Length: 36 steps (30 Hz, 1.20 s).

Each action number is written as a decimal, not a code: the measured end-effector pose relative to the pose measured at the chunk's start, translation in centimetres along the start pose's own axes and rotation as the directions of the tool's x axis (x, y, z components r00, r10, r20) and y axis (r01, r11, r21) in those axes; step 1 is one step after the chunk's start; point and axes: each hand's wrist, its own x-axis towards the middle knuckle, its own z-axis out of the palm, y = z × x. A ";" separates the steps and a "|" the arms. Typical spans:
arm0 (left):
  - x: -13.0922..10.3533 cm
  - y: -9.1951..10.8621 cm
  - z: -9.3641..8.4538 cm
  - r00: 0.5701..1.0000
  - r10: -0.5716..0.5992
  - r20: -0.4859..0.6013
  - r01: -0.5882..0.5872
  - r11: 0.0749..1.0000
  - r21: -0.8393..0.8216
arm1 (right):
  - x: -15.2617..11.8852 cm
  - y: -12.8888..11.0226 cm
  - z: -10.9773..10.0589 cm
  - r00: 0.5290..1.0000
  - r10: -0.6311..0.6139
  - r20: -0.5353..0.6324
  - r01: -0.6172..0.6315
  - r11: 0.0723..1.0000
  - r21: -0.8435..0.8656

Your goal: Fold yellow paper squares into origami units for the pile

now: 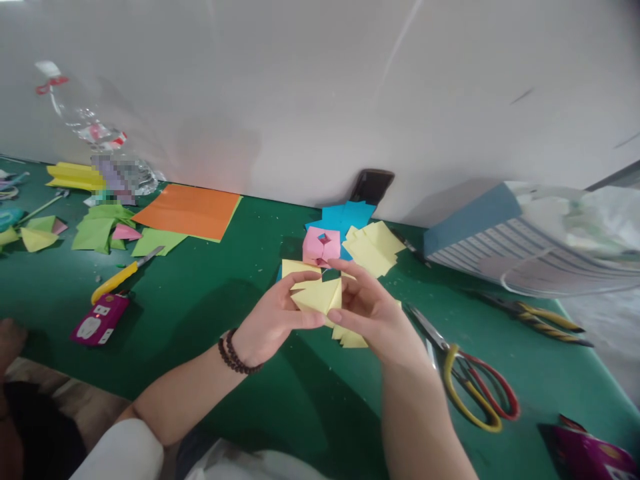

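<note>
Between both hands, above the green table, is a folded piece of pale yellow paper with a pointed left end. My left hand, a beaded bracelet on its wrist, pinches the paper's left part between thumb and fingers. From the other side my right hand grips the right edge, thumb in front and fingers curled behind. Just beyond the fingertips sits a folded pink paper cube with an opening in it. Yellow paper squares and blue paper pieces lie around it. More yellow sheets show partly under my hands.
To the right are scissors, pliers and a striped box. A phone leans on the wall. Leftward lie a yellow utility knife, a purple box, orange paper, green paper and a plastic bottle. Another person's hand is far left.
</note>
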 end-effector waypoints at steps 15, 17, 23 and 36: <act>0.0 0.0 0.2 0.994 0.061 -0.085 -0.063 0.998 -0.017 | -0.3 -1.1 0.5 0.886 -0.463 -0.010 0.369 0.719 -0.589; 0.0 0.0 0.3 0.994 0.055 -0.095 -0.057 0.998 -0.022 | -0.3 -1.1 0.5 0.889 -0.457 -0.008 0.364 0.718 -0.593; 0.0 -0.1 0.3 0.993 0.042 -0.107 -0.042 0.999 -0.002 | -0.3 -1.1 0.7 0.904 -0.426 -0.038 0.332 0.754 -0.567; 0.6 -0.4 -0.2 0.982 0.102 -0.158 -0.114 0.991 -0.065 | -0.5 -1.2 0.6 0.902 -0.397 -0.168 0.247 0.795 -0.554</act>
